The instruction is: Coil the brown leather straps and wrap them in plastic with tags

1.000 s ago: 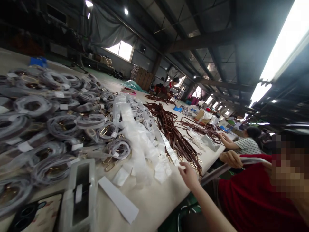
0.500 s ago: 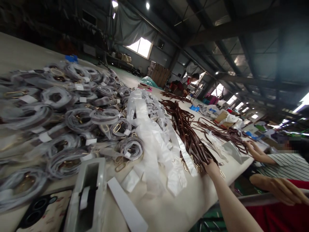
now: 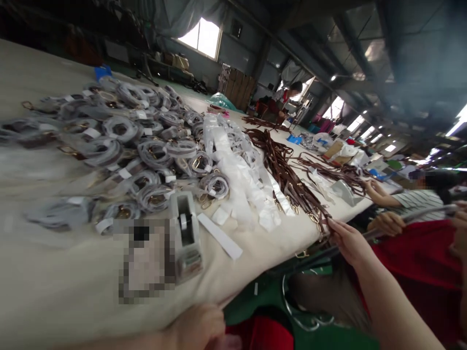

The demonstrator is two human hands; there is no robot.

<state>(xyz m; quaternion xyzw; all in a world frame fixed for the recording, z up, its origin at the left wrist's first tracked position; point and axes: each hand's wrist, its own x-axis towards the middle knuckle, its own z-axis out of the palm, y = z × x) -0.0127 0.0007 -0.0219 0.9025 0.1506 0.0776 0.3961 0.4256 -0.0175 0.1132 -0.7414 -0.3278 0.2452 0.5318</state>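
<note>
My right hand [image 3: 346, 239] reaches to the table's right edge and pinches the end of a brown strap [image 3: 316, 221] with a gold clasp, at the near end of a long heap of brown straps [image 3: 282, 172]. At the bottom of the view my left hand [image 3: 197, 326] rests against the near edge of the cream table [image 3: 54, 282]; its fingers are hidden. A grey tape dispenser [image 3: 187, 233] stands on the table between my hands, with a white paper strip [image 3: 220, 236] beside it.
Several plastic-wrapped coiled straps [image 3: 120, 131] cover the table's left half, and white plastic sleeves [image 3: 237, 180] lie in the middle. A person in red sits right beside me, their hand [image 3: 388, 223] on a long grey strap. Another in stripes [image 3: 416, 201] works further along.
The view has swung down and left. My right hand has pulled back from the strap heap to the table edge with a strap end. My left hand has come into view.
</note>
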